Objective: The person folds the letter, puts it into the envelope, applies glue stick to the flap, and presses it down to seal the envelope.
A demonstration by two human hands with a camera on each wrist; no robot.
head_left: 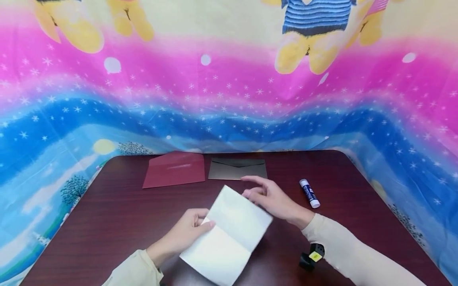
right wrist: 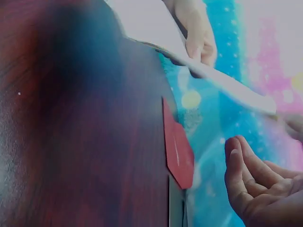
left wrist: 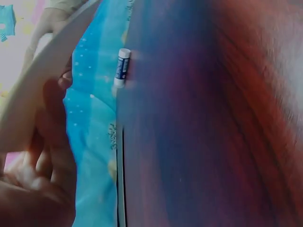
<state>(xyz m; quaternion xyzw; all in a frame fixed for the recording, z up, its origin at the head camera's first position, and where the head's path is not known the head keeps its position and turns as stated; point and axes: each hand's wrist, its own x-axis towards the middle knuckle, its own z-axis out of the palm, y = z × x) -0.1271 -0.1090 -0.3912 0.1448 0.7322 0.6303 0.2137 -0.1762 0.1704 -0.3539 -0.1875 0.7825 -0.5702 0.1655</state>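
A white folded card [head_left: 232, 226], spread with a crease across its middle, is tilted above the dark table. My left hand [head_left: 187, 230] grips its left edge, thumb on the inner face near the crease and fingers behind. By the card's upper right edge is my right hand [head_left: 273, 198], its fingers loosely bent and apart from each other. In the right wrist view the fingers of the right hand [right wrist: 258, 179] hold nothing between them, while the blurred thumb lies close to the card's edge [right wrist: 236, 90]; contact is hard to tell.
At the table's back lie a red envelope [head_left: 177, 169] with its flap up and a grey-brown envelope [head_left: 237, 171]. A glue stick [head_left: 309, 193] lies to the right. A patterned cloth [head_left: 222, 99] hangs behind the table. A black strap device [head_left: 312, 256] is at my right sleeve.
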